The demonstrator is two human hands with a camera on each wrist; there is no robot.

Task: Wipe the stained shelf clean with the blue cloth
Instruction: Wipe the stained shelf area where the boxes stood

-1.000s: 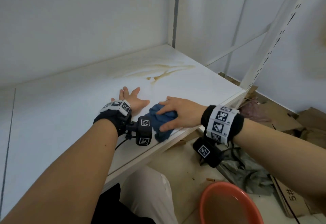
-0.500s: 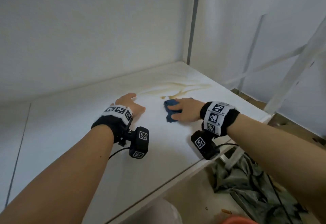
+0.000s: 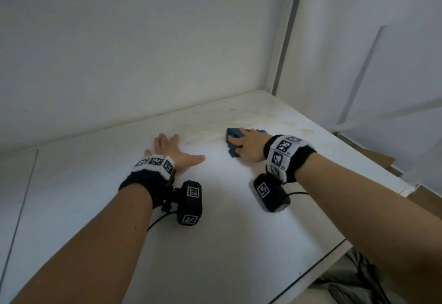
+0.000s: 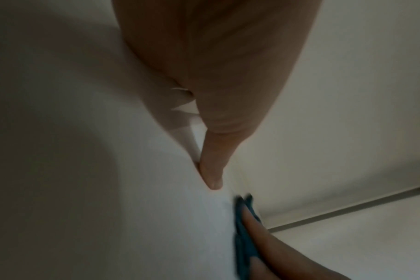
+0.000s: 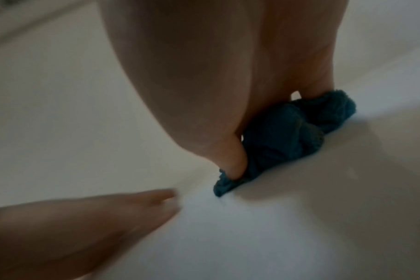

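The white shelf (image 3: 215, 220) carries a pale, smeared yellowish stain (image 3: 241, 118) near its back right corner. My right hand (image 3: 250, 147) presses a bunched blue cloth (image 3: 232, 136) onto the shelf at the stain's near edge, with its fingers curled over the cloth. The right wrist view shows the cloth (image 5: 288, 132) wadded under that hand (image 5: 216, 94), the thumb on one corner. My left hand (image 3: 173, 151) lies flat with its fingers spread on the shelf, a hand's width left of the cloth. In the left wrist view the left hand (image 4: 213, 166) touches the shelf, with the cloth (image 4: 244, 236) beyond it.
A white back wall (image 3: 143, 52) and a corner post (image 3: 284, 40) close the shelf behind and to the right. The shelf's front edge (image 3: 320, 265) runs at lower right, with grey fabric (image 3: 351, 282) on the floor below and cardboard (image 3: 378, 160) past the right end.
My right hand slid the cloth from the shelf's front edge back into the stain, and the brown streaks now look paler and smeared. The left hand stayed flat, shifting slightly deeper.
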